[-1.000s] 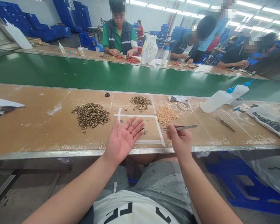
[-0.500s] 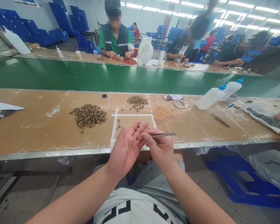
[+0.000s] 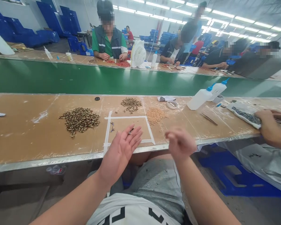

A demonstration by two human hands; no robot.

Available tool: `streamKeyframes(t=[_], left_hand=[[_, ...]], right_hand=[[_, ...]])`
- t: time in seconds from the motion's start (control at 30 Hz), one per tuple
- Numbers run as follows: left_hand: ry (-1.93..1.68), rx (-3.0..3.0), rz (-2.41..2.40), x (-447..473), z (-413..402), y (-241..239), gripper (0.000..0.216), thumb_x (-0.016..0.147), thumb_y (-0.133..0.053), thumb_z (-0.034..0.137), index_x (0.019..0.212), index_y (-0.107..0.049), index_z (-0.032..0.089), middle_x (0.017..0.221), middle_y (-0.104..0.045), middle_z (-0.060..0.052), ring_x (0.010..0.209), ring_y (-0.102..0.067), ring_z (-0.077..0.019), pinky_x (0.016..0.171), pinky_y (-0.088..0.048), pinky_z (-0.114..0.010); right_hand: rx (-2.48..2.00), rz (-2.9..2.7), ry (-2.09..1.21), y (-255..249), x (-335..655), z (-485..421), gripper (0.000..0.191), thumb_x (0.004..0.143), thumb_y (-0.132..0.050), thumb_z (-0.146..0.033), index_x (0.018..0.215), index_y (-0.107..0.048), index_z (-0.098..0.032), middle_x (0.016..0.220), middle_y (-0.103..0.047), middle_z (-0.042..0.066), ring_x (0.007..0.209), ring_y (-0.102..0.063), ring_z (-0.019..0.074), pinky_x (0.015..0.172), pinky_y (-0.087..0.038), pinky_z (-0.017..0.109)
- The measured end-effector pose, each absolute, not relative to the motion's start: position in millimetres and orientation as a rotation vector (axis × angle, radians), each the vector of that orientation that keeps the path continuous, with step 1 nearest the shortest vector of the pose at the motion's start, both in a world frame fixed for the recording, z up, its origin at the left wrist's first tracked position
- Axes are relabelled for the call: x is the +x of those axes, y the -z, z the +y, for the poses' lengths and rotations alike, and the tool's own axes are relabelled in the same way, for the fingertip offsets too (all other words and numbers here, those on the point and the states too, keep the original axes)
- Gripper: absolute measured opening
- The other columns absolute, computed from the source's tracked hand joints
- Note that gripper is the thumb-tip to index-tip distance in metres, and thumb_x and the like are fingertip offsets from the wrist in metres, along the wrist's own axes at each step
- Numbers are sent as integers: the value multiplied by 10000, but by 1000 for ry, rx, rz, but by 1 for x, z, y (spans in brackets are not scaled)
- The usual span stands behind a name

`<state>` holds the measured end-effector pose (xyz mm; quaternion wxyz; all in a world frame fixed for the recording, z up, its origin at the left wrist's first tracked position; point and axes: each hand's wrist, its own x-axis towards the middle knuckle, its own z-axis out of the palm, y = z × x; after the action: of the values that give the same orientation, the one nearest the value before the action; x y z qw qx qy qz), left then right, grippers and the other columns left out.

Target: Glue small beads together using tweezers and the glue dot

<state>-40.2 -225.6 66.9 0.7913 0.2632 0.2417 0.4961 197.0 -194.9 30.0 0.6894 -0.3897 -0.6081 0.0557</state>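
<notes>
My left hand (image 3: 119,153) is palm up over the table's front edge, its fingers stretched out. A small dark metal part (image 3: 131,131) lies across those fingers. To the right, my right hand (image 3: 181,143) is smeared by motion, its fingers curled closed. The tweezers it held a moment ago are lost in the blur, and none show dropped nearby. Beyond my left hand, a white tape frame (image 3: 109,125) marks the table, with a few small metal pieces (image 3: 112,126) inside its left edge. Tan beads (image 3: 155,115) are heaped at its right corner.
Brass-coloured parts form a large pile (image 3: 81,119) and a smaller pile (image 3: 131,104). On the right are a tape roll (image 3: 172,104), squeeze bottles (image 3: 200,99), another pair of tweezers (image 3: 209,119) and a bag of dark pieces (image 3: 244,115) beside a co-worker's hands (image 3: 270,125). A green belt (image 3: 84,78) runs behind.
My right hand has drawn away from my left hand to the right, with the tweezers no longer distinct. The left hand keeps the small part on its fingers. The view has shifted right.
</notes>
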Motion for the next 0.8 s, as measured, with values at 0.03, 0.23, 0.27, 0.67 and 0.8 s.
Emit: streamKeyframes(t=[0.03, 0.23, 0.27, 0.67, 0.8], left_hand=[[-1077, 572, 536, -43, -224, -65, 732, 1102, -430, 644, 1727, -364, 267, 1729, -478, -136, 1640, -389, -297, 1354, -314, -471], [-1146, 636, 697, -58, -208, -53, 651, 1066, -561, 605, 1617, -521, 260, 1659, -571, -122, 1568, -500, -280, 1325, -369, -437], [-1158, 654, 725, -60, -204, -50, 634, 1064, -568, 599, 1595, -540, 253, 1639, -592, -121, 1553, -518, -275, 1319, -375, -435], [-1144, 1042, 875, -94, -176, 0, 367, 1024, -650, 521, 1036, -734, 165, 837, -738, -50, 573, -563, -133, 498, -429, -257], [-1070, 1110, 913, -95, -174, 4, 386, 1034, -618, 530, 951, -721, 167, 783, -705, -41, 544, -506, -120, 488, -386, -250]], right_hand=[[-916, -1271, -75, -30, 218, -184, 348, 1006, -736, -404, 734, -739, -186, 722, -727, 46, 660, -679, 162, 637, -548, 293], [-1306, -805, -222, -12, 279, -163, 544, 906, -746, -664, 908, -769, -120, 696, -704, 50, 586, -646, 168, 613, -545, 315], [-1326, -824, -237, -6, 277, -167, 560, 902, -740, -679, 901, -770, -119, 690, -703, 51, 588, -644, 172, 616, -539, 319], [-1526, -1171, -657, 36, 255, -176, 622, 867, -764, -714, 951, -810, -100, 653, -706, 57, 568, -632, 180, 554, -497, 290], [-1541, -1277, -603, 36, 251, -171, 617, 896, -728, -705, 981, -829, -103, 673, -738, 74, 593, -670, 202, 588, -516, 304]])
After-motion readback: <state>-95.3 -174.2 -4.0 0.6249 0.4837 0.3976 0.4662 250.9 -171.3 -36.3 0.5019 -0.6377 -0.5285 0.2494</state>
